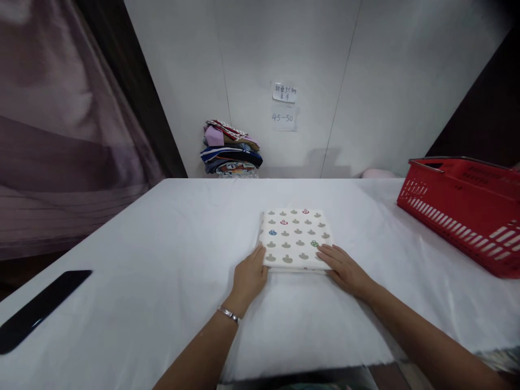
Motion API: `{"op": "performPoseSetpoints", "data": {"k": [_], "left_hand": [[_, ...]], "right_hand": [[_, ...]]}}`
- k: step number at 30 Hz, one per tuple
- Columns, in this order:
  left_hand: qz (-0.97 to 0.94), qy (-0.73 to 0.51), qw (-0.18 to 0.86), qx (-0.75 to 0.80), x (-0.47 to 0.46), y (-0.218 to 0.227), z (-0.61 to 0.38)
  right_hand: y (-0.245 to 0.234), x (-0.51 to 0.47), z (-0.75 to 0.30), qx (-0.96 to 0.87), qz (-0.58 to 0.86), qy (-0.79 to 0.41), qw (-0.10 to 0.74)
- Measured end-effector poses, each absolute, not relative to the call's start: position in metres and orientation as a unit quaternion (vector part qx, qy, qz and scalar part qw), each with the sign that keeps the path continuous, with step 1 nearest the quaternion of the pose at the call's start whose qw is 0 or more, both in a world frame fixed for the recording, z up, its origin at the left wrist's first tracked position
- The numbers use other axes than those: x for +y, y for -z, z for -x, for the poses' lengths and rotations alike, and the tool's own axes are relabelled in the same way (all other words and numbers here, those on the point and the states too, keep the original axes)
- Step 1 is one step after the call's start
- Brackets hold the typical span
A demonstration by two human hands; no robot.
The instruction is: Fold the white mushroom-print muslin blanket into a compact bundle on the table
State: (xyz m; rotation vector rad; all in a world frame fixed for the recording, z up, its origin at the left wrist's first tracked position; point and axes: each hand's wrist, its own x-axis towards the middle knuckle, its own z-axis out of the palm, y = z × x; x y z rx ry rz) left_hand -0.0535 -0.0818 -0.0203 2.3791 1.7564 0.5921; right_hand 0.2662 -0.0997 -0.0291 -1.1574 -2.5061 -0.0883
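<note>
A folded white cloth (296, 236) printed with small grey, red, blue and green shapes lies square on the white-covered table (162, 254). My left hand (248, 277) rests against its near left corner, fingers stretched out and together, a bracelet on the wrist. My right hand (344, 268) lies flat at the near right corner, its fingertips on the cloth's edge. Neither hand grips anything.
A red plastic basket (467, 206) stands at the right side of the table. A stack of folded clothes (231, 153) sits at the far edge by the wall, under two paper notes (284, 105). A dark flat object (40, 309) lies near the left edge.
</note>
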Motion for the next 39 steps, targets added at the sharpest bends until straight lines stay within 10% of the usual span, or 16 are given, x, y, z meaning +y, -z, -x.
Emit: {"op": "performPoseSetpoints", "data": {"k": [39], "left_hand": [[-0.762, -0.258, 0.112, 0.583, -0.067, 0.014, 0.067]], "right_hand": [[0.019, -0.098, -0.253, -0.918, 0.363, 0.045, 0.156]]}}
